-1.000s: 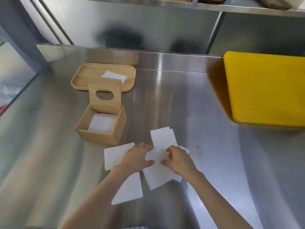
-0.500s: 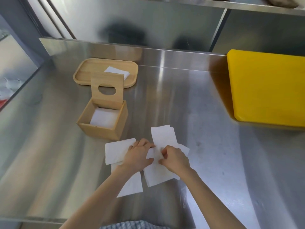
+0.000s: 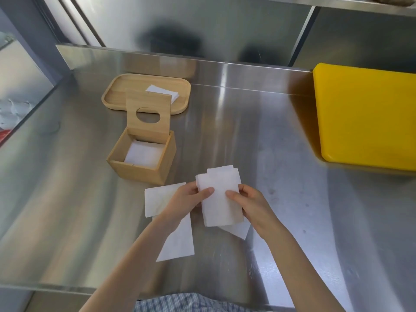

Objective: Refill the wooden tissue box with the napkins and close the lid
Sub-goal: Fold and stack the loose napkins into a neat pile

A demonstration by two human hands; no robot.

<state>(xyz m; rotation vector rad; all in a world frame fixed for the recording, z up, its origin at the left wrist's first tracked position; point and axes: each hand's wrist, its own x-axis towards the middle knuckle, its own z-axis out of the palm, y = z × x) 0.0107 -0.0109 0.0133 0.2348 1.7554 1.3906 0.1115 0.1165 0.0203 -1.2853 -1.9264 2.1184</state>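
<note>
Both hands are clamped on a small stack of white paper napkins (image 3: 219, 199), the left hand (image 3: 188, 200) pinching its left edge with the thumb on top and the right hand (image 3: 248, 202) pinching its right edge the same way. The stack is lifted just off the brushed steel bench (image 3: 270, 136), with its top edges uneven, so the step in hand looks like squaring the stack before loading it. To do it well, tap the edges level and keep the thumbs flat so the thin sheets do not crease. Then carry the stack toward 10 o'clock and lower it flat into the square light-wood tissue box (image 3: 144, 163) (its opening looks only a little wider than a napkin, so a skewed stack may catch on the walls).

The box sits near the hands at about 10 o'clock, with a few napkins already lying in the bottom. Its wooden lid with an oval hole (image 3: 148, 118) stands upright at the back edge, not yet closed. More loose white napkins (image 3: 162, 199) lie flat on the bench under and beside the left hand, and one shows under the stack. Beyond the box at 11 o'clock is a rounded wooden tray (image 3: 117, 95) holding a further napkin
</note>
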